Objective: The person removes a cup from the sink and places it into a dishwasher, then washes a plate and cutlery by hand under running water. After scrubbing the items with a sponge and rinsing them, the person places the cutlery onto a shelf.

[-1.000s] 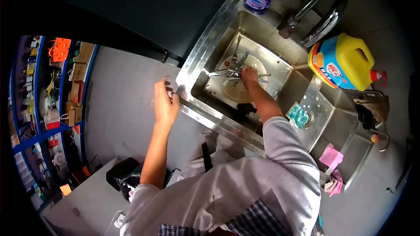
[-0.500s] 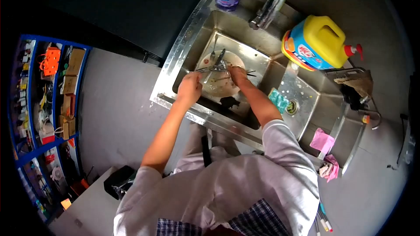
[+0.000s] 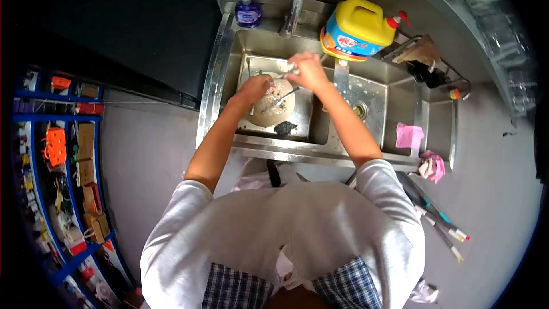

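My left hand (image 3: pixel 255 88) is closed over the left basin of a steel sink (image 3: pixel 214 100), at the rim of a pale round dish (image 3: pixel 273 119). My right hand (image 3: pixel 309 72), slightly blurred, is closed above the dish's far right side. Between my fingers shows a thin metal piece of cutlery (image 3: pixel 283 75), gripped by both hands; its kind is too small to tell. The dish holds cloudy water, and another metal utensil (image 3: pixel 287 96) leans over its rim. A further utensil (image 3: pixel 249 67) lies at the basin's left. A dark scrubber (image 3: pixel 285 128) rests in front of the dish.
A faucet (image 3: pixel 293 14) stands behind the basin. Purple soap (image 3: pixel 248 15) and a yellow detergent jug (image 3: pixel 360 28) line the back. The right basin has a drain (image 3: pixel 360 110). Pink cloths (image 3: pixel 409 136) hang at the right. Blue shelves (image 3: pixel 63 118) stand left.
The view has shifted. My hands no longer span a bundle of several utensils; one now leans in the dish. My right hand has risen away from the dish. The green sponge is out of sight.
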Demonstrator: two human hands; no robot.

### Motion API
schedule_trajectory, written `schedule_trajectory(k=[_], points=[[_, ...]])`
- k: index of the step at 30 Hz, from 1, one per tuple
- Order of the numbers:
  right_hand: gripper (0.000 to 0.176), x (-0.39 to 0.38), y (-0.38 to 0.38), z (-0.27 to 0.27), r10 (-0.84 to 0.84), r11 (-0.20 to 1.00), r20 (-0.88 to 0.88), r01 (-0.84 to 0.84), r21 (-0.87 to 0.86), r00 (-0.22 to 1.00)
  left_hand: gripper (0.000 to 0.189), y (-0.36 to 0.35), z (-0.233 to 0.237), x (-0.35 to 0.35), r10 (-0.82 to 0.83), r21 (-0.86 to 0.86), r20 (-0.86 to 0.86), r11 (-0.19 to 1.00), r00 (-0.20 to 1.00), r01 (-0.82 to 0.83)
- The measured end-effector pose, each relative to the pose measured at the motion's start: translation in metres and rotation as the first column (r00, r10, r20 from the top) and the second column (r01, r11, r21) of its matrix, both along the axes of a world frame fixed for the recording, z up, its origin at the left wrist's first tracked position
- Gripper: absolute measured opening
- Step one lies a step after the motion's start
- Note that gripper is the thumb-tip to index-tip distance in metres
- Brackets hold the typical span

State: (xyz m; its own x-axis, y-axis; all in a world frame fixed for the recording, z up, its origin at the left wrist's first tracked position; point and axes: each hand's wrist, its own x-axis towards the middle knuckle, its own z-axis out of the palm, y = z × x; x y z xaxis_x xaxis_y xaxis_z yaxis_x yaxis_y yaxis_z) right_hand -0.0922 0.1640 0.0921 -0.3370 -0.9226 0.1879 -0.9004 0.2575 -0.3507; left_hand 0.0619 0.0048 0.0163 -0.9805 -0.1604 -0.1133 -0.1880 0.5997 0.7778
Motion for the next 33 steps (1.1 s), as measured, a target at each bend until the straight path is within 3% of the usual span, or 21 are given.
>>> schedule_trajectory(k=[1,2,3,4,5,6,8,9,12,14,16,19,22,24,25,26,27,28,30,32,33], points=[[0.039,-0.01,0.007,-0.006,-0.174,0.966,-0.004,0.17,-0.193,0.985,0.026,0.002,0.005,0.002,0.079,0.179,-0.108,0.982,0.991,-0.058],[0.046,-0.016,0.01,-0.016,-0.336,0.869,0.022,0.319,-0.378,0.942,0.026,0.002,0.01,0.001,0.114,0.317,-0.045,0.944,0.992,-0.094],[0.046,-0.016,0.011,-0.02,-0.322,0.816,0.486,0.498,-0.292,0.813,0.027,0.003,0.014,0.001,0.142,0.449,0.026,0.882,0.989,-0.139],[0.047,-0.013,0.011,-0.026,-0.247,0.777,0.838,0.616,-0.129,0.487,0.027,0.003,0.018,0.002,0.159,0.568,0.108,0.8,0.981,-0.192],[0.048,-0.008,0.011,-0.03,-0.126,0.758,0.991,0.648,0.072,0.037,0.026,0.0,0.029,0.005,0.047,0.819,0.198,0.541,0.979,-0.192],[0.045,0.004,0.01,-0.016,0.042,0.873,0.983,0.486,0.051,-0.178,0.025,0.001,0.028,0.003,0.014,0.87,0.184,0.464,0.983,-0.169],[0.039,0.018,-0.008,-0.029,0.21,0.912,0.908,0.409,-0.047,-0.364,0.024,0.013,0.027,-0.003,-0.047,0.947,0.144,0.297,0.988,-0.124],[0.036,0.02,-0.014,-0.03,0.243,0.908,0.901,0.412,-0.08,-0.36,0.024,0.021,0.041,-0.002,0.003,0.936,0.232,0.271,0.973,-0.224],[0.032,0.021,-0.028,-0.028,0.262,0.901,0.902,0.423,-0.101,-0.344,0.029,0.031,0.033,0.001,0.09,0.891,0.235,0.378,0.968,-0.251],[0.034,0.021,-0.034,-0.027,0.194,0.883,0.93,0.469,-0.026,-0.313,0.034,0.024,0.029,0.006,-0.018,0.901,0.225,0.385,0.974,-0.201],[0.029,0.02,-0.043,-0.03,0.227,0.84,0.895,0.542,0.019,-0.383,0.037,0.024,0.025,0.008,-0.078,0.914,0.229,0.359,0.97,-0.187],[0.028,0.02,-0.055,-0.042,0.273,0.799,0.822,0.593,0.095,-0.499,0.041,0.027,0.048,0.006,-0.015,0.865,0.334,0.403,0.942,-0.3],[0.029,0.031,-0.064,-0.049,0.152,0.819,0.927,0.568,0.077,-0.344,0.037,0.022,0.033,-0.005,0.103,0.866,0.306,0.382,0.947,-0.321],[0.031,0.029,-0.069,-0.048,0.011,0.803,0.998,0.595,0.03,-0.066,0.034,0.013,0.025,-0.016,0.09,0.865,0.27,0.415,0.959,-0.283],[0.032,0.026,-0.071,-0.047,-0.066,0.798,0.995,0.603,0.004,0.079,0.029,0.015,0.021,-0.022,0.15,0.87,0.309,0.354,0.939,-0.343],[0.033,0.021,-0.072,-0.046,-0.14,0.795,0.964,0.607,-0.026,0.225,0.027,0.016,0.028,-0.026,0.167,0.88,0.247,0.374,0.954,-0.293],[0.035,0.016,-0.069,-0.03,-0.196,0.808,0.948,0.589,0.012,0.25,0.025,0.015,0.034,-0.028,0.183,0.884,0.186,0.396,0.965,-0.246],[0.034,0.014,-0.06,-0.015,-0.117,0.794,0.991,0.606,0.054,0.065,0.023,0.013,0.039,-0.029,0.2,0.885,0.127,0.42,0.971,-0.202],[0.03,-0.03,-0.067,-0.058,-0.336,0.682,0.854,0.728,-0.07,0.398,0.018,0.007,0.036,-0.037,0.206,0.899,0.149,0.379,0.967,-0.219],[0.027,-0.06,-0.072,-0.051,-0.422,0.737,0.462,0.592,-0.325,0.78,0.017,0.004,0.039,-0.041,0.188,0.903,0.196,0.349,0.962,-0.252],[0.029,-0.075,-0.086,-0.048,-0.308,0.763,0.569,0.555,-0.331,0.762,0.016,0.002,0.038,-0.042,0.176,0.909,0.188,0.343,0.966,-0.239]])
